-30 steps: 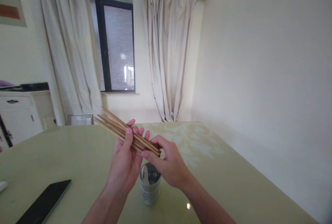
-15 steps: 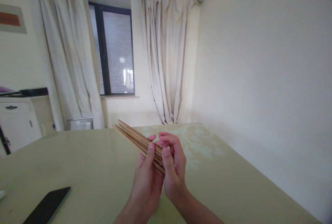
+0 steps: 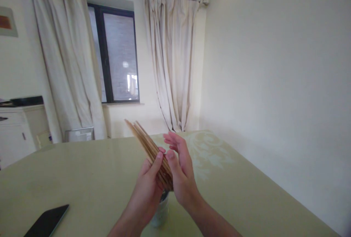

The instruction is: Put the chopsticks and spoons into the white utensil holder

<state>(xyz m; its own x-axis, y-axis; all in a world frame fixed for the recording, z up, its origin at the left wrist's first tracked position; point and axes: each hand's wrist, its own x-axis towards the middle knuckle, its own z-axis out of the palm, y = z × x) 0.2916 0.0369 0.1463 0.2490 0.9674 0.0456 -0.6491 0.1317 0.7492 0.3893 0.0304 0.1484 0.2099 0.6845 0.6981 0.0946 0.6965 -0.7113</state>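
Note:
My left hand (image 3: 148, 187) is wrapped around a bundle of wooden chopsticks (image 3: 146, 142), with the thumb lying across them. The chopsticks slant up to the left, and their tips fan slightly apart. Right beside their lower ends is my right hand (image 3: 182, 178), its fingers stretched upward and apart from the thumb. Its palm faces the bundle; whether it touches the chopsticks is hard to tell. Below the hands stands a pale cup-like container (image 3: 161, 213) with a dark opening, partly hidden by my left hand and wrist.
A dark phone-like slab (image 3: 48, 220) lies on the pale green table (image 3: 90, 178) at the lower left. The table's right edge runs along a white wall (image 3: 274, 83). Beyond the far edge are curtains (image 3: 175, 57), a window (image 3: 120, 54) and a white cabinet (image 3: 16, 131).
The chopsticks have tilted more upright and their tips have spread. My right hand's fingers have straightened and opened away from the bundle. The container below has come into view.

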